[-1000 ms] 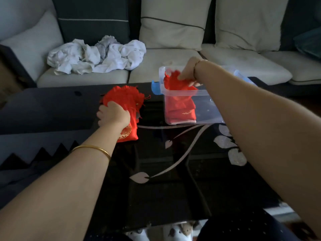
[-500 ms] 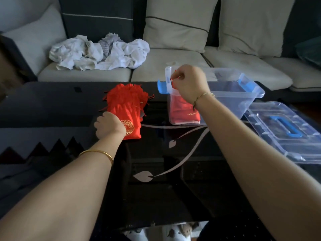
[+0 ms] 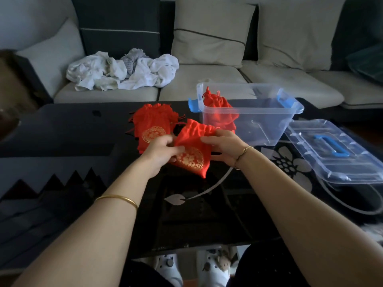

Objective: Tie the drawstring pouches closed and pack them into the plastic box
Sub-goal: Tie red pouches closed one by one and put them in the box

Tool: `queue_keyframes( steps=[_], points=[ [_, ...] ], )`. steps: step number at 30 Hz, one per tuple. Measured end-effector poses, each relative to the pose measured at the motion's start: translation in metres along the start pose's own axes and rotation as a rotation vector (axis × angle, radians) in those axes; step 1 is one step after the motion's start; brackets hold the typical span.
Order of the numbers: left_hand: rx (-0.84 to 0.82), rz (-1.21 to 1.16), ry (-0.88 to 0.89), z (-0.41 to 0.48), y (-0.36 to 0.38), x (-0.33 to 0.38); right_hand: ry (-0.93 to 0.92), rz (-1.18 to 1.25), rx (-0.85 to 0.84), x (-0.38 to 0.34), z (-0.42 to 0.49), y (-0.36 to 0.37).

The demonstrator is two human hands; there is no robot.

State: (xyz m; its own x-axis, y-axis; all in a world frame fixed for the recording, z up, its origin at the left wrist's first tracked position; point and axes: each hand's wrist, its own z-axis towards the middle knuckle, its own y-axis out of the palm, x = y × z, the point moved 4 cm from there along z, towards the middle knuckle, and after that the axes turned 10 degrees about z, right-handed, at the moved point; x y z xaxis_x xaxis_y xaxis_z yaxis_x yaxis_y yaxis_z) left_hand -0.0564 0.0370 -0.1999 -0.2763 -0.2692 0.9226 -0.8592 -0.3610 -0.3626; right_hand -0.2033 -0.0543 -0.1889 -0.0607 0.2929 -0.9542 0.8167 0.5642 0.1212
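Left hand (image 3: 160, 151) and right hand (image 3: 224, 148) grip a red pouch (image 3: 193, 156) with curled fingers (image 3: 209, 139) just beside the plastic box (image 3: 248, 109), which holds other pouches (image 3: 219, 112) at its left end.

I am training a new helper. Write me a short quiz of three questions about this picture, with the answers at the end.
1. True or false: the lid is fitted on the plastic box.
2. Which hands hold the red pouch nearest the person? A) left hand only B) right hand only C) both hands
3. Fill in: the packed pouches lie at the box's ___ end.

Key: 1 false, the lid lies on the table beside the box; 2 C; 3 left.
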Motion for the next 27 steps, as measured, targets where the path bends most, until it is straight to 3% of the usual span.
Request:
queue_keyframes(
  steps=[4,8,14,20,27],
  points=[
    [-0.077,-0.070,0.036,-0.013,0.020,0.020,-0.141,0.025,0.048,-0.008,-0.017,-0.018],
    [0.039,-0.295,0.020,-0.016,0.028,0.036,-0.146,0.012,0.048,-0.008,-0.027,-0.024],
    [0.133,-0.374,0.001,-0.015,0.033,0.044,-0.081,0.385,0.043,-0.016,-0.028,-0.035],
    [0.262,-0.300,-0.045,-0.017,0.021,0.046,-0.153,0.422,0.200,-0.016,-0.031,-0.051],
    [0.388,0.072,0.024,-0.025,0.007,0.045,-0.166,0.393,0.255,-0.017,-0.039,-0.062]
  ],
)
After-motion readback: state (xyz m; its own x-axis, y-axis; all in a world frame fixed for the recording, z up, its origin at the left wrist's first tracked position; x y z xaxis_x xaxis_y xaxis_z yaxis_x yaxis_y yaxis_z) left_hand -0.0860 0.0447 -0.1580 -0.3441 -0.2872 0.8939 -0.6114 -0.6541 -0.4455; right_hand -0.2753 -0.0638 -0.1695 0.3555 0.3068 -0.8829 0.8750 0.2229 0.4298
